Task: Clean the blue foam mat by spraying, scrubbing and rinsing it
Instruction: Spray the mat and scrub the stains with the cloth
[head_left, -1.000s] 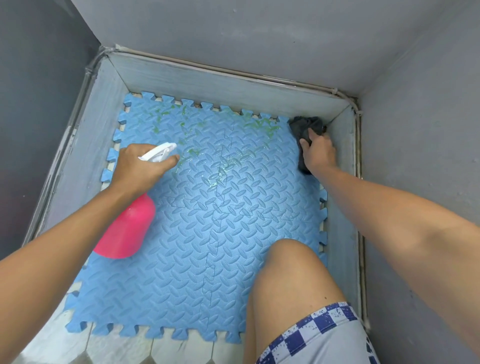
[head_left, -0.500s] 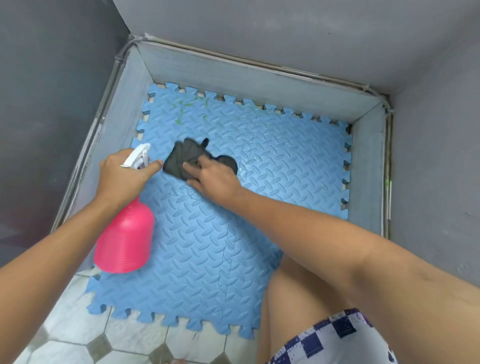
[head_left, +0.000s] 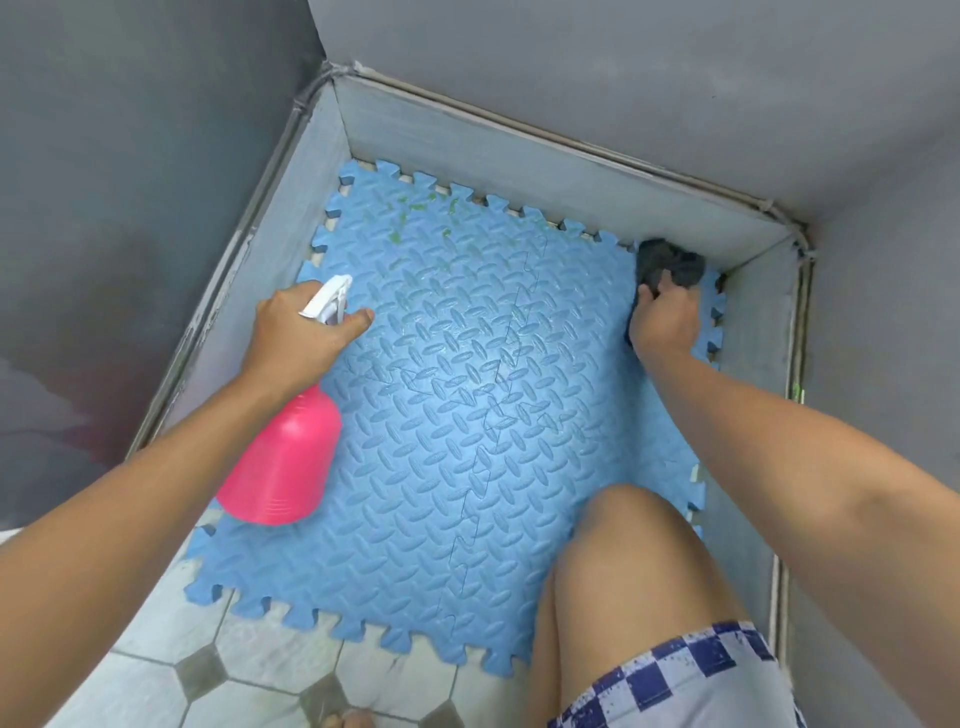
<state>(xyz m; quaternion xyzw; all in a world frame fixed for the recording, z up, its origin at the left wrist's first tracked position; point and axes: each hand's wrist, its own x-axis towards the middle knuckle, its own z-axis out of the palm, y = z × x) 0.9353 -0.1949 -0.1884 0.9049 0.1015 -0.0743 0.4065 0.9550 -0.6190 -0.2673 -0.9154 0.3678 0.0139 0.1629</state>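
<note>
Step in hand: scrubbing. Right hand (head_left: 665, 325) closing on dark cloth (head_left: 670, 266), pressing it onto mat (head_left: 467, 415) at far right corner. Left hand (head_left: 296, 338) wrapping neck of pink bottle (head_left: 283, 467), finger lying along white nozzle (head_left: 327, 299); bottle hanging over mat's left edge. Mat lying on floor (head_left: 156, 649) between hands, wet sheen mid-mat. Green marks (head_left: 410, 221) showing beyond left hand. Judgement: next move calls for carrying cloth across to those marks.
</note>
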